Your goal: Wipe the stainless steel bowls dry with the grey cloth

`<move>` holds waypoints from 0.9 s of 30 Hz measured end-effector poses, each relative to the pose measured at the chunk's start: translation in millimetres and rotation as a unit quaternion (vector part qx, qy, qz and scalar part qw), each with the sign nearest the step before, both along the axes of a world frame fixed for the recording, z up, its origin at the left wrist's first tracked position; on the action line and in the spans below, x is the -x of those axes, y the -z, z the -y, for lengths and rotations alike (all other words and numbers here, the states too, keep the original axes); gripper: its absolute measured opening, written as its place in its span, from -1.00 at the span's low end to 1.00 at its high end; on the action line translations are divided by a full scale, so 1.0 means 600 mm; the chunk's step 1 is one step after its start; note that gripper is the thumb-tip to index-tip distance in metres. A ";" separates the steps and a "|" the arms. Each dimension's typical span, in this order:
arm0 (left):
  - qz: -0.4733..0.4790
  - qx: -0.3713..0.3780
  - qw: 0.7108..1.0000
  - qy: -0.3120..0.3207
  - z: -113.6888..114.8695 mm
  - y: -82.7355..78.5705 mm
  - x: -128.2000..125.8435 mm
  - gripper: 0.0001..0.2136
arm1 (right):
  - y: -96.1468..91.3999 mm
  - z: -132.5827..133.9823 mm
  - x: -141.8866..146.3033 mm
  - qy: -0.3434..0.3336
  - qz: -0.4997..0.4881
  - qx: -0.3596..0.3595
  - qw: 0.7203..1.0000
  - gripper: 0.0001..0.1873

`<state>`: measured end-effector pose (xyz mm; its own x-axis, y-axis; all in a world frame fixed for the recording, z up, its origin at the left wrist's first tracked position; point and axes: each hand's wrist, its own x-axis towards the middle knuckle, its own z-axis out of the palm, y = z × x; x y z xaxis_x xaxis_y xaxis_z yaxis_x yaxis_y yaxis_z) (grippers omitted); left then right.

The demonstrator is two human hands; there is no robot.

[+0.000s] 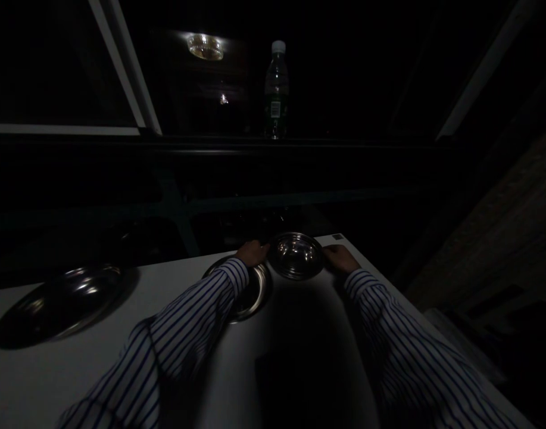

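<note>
Steel bowl (296, 257), round and mirror-smooth with a ridged rim, is pinched at opposite edges by my left hand (253, 253) and right hand (341, 258) near the far right corner of a white table (165, 283). Its mouth tips up toward my camera, only glints showing inside; being round, it gives me no clear long axis. A second steel dish (261, 291) lies partly behind my striped left sleeve (192, 322), a third dish (61, 304) well leftward.
</note>
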<state>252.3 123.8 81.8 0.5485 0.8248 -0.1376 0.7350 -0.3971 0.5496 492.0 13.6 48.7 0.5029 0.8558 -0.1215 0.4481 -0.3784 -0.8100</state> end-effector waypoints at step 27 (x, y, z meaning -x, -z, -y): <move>0.047 0.066 0.996 -0.023 -0.020 -0.062 -0.008 -0.69 | -0.092 0.010 0.037 0.051 -0.141 -0.023 0.988 -0.79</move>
